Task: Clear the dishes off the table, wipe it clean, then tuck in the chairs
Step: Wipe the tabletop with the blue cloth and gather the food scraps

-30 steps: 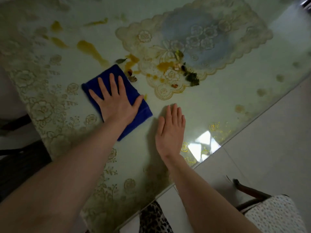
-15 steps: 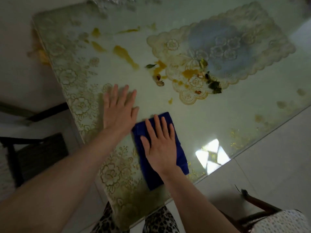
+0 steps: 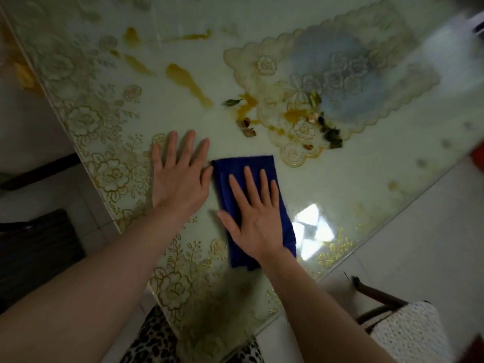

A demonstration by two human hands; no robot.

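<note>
Risk, smearing: the sauce [image 3: 188, 81] lies in yellow streaks and blobs well beyond the cloth [image 3: 237, 166]; a flat push through it would likely spread it thinner across the glass rather than lift it, since the cloth is folded small and only one face meets the table [image 3: 366, 184].
Risk, scraps: the leaf bits and brown scraps [image 3: 331, 132] sit near the cloth's far end; a fast stroke toward the near edge could sweep them off onto the floor [image 3: 419, 244] or onto the chair [image 3: 408, 334] at lower right.
Risk, slipping: the cloth is only pressed, not gripped, so on wet glass it may slide out from under the palm or bunch up.
Right hand [image 3: 258, 216]: flat, fingers straight and slightly spread, palm down on the cloth; it holds nothing, it presses.
Left hand [image 3: 178, 176]: flat on the bare table just left of the cloth, fingers straight and spread; its thumb touches or nearly touches the cloth's edge, I cannot tell which.
Cloth: dark blue, folded to a long rectangle, lying on the table near its near edge, under the right hand.
Dishes: none in view; judged cleared, wiping in hand, chairs not yet tucked.
</note>
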